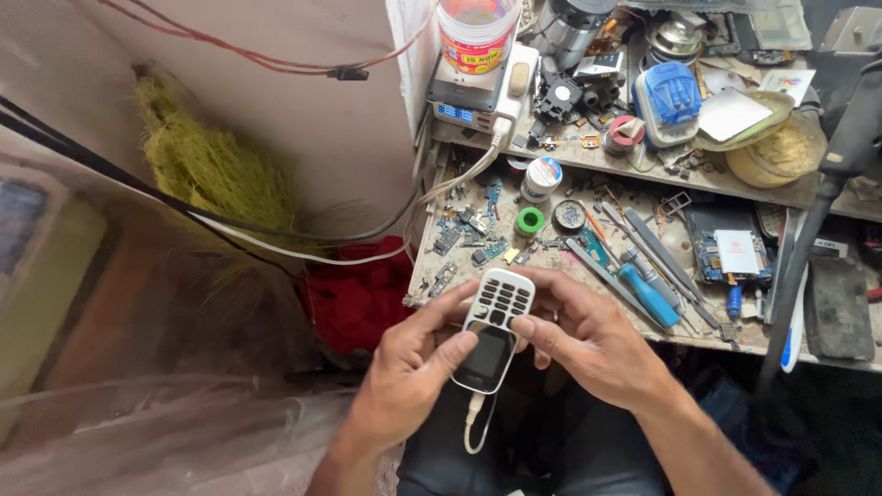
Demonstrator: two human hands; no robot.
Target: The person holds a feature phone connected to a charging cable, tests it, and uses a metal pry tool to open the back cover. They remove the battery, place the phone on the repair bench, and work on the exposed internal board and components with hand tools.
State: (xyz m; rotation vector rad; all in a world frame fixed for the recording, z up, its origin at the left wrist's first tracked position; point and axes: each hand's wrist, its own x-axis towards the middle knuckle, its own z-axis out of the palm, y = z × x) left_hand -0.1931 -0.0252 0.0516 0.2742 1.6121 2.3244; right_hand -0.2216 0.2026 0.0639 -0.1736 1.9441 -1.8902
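White keypad phone (pixel 493 328) held over the lap, just near of the cluttered desk (pixel 735 335). Left hand (pixel 413 367) closed around its lower half, thumb on the dark screen; right hand (pixel 588 340) grips the right edge. White cable (pixel 475 424) dangles from the bottom end. Best done with a steady two-handed hold and light presses, cable kept slack.

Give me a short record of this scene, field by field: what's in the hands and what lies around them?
Held item: small white keypad phone with a dark screen
Left hand: grips the phone's side, thumb on the screen
Right hand: steadies the phone's other side, fingers by the keypad
Cable: white cable plugged into the phone's end nearest the person
Workbench: cluttered with parts and tools
Nearby tools: blue-handled screwdriver, green tape roll
Upper shelf: plastic tub, blue box
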